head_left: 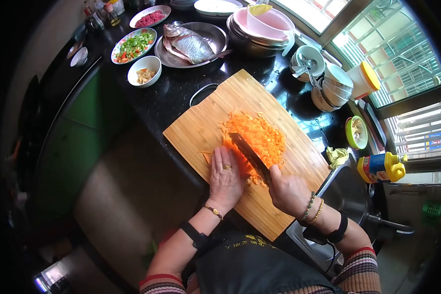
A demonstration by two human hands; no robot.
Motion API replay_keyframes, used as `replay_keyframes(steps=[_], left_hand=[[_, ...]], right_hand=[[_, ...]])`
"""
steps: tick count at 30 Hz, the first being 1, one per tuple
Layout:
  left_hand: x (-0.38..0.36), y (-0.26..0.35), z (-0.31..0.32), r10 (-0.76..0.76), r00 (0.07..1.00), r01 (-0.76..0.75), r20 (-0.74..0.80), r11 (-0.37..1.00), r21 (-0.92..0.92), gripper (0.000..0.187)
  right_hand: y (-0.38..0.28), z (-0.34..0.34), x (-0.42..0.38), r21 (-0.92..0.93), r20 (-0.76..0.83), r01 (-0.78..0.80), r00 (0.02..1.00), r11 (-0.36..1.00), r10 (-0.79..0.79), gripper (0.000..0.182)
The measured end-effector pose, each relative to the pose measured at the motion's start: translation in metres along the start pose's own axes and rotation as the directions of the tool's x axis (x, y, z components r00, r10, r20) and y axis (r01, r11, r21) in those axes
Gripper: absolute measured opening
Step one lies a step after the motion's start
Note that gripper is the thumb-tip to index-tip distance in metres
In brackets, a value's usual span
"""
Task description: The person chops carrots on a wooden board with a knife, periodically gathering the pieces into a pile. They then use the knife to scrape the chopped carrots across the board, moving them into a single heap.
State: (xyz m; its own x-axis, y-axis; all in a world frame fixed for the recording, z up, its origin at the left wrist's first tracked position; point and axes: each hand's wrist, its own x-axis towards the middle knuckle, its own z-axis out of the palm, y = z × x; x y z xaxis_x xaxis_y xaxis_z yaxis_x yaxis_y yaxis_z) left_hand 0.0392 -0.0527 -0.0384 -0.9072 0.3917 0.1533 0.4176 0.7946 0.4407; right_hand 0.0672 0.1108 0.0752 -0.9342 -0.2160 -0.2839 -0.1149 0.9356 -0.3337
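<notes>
Chopped orange carrot (263, 136) lies heaped on a wooden cutting board (201, 122). My right hand (290, 192) is closed round the handle of a kitchen knife (251, 158), whose dark blade stands in the carrot. Just left of the blade, my left hand (225, 179) presses carrot strips against the board, its fingers close together and pointing away from me. The fingertips partly cover those strips, and the knife's handle is hidden in my grip.
Behind the board stand a fish on a metal plate (160, 55), a bowl (152, 63) and a plate of chopped vegetables (132, 46). Stacked bowls (334, 85) are at the right, near a yellow bottle (384, 167) and the sink (345, 196).
</notes>
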Motion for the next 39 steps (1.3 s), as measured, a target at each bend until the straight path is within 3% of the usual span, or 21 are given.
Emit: replay_keyframes(steps=[6,12,18,24,27,29,31,34,36,39], left_hand=[[0.002,0.002,-0.002,-0.003,1.0,0.003,0.006,1.0,0.009,0.077],[0.003,0.004,-0.002,0.007,1.0,-0.006,-0.006,0.998,0.068,0.075],[0.004,0.003,-0.01,-0.013,0.998,0.009,0.056,0.997,0.073,0.074],[0.001,0.003,0.0,-0.014,1.0,0.011,0.021,0.994,0.109,0.078],[0.002,0.001,0.005,-0.012,0.999,0.012,-0.052,1.0,0.003,0.074],[0.003,0.003,0.007,-0.035,0.998,0.036,-0.043,0.999,0.024,0.088],[0.002,0.003,0.01,-0.013,0.995,0.016,-0.096,0.999,0.032,0.087],[0.005,0.006,0.003,-0.019,0.997,0.021,-0.074,0.999,0.026,0.086],[0.004,0.007,-0.004,-0.051,0.999,0.05,0.016,0.998,0.048,0.069],[0.002,0.006,0.001,-0.057,0.998,0.056,0.002,0.998,0.032,0.071]], right_hand=[[-0.004,0.012,0.021,-0.037,0.023,0.002,1.0,0.999,-0.001,0.015],[-0.004,0.026,0.027,-0.025,-0.043,-0.027,0.999,0.999,0.026,0.021],[0.008,0.012,0.021,0.008,-0.142,0.044,0.989,0.999,-0.043,0.014],[0.002,-0.006,0.033,-0.089,-0.053,0.113,0.992,0.99,-0.118,0.014],[0.001,0.002,0.045,-0.121,-0.002,0.136,0.991,0.983,-0.137,0.012],[-0.006,0.01,0.048,-0.117,0.01,0.104,0.995,0.988,-0.104,0.014],[-0.005,0.015,0.048,-0.12,0.013,0.072,0.997,0.99,-0.071,0.016],[0.005,0.022,0.043,-0.074,-0.084,0.077,0.993,0.994,-0.084,0.011],[0.013,0.023,0.042,0.005,-0.146,0.09,0.985,0.996,-0.089,0.012],[0.012,0.01,0.03,-0.016,-0.127,0.102,0.986,0.995,-0.103,0.013]])
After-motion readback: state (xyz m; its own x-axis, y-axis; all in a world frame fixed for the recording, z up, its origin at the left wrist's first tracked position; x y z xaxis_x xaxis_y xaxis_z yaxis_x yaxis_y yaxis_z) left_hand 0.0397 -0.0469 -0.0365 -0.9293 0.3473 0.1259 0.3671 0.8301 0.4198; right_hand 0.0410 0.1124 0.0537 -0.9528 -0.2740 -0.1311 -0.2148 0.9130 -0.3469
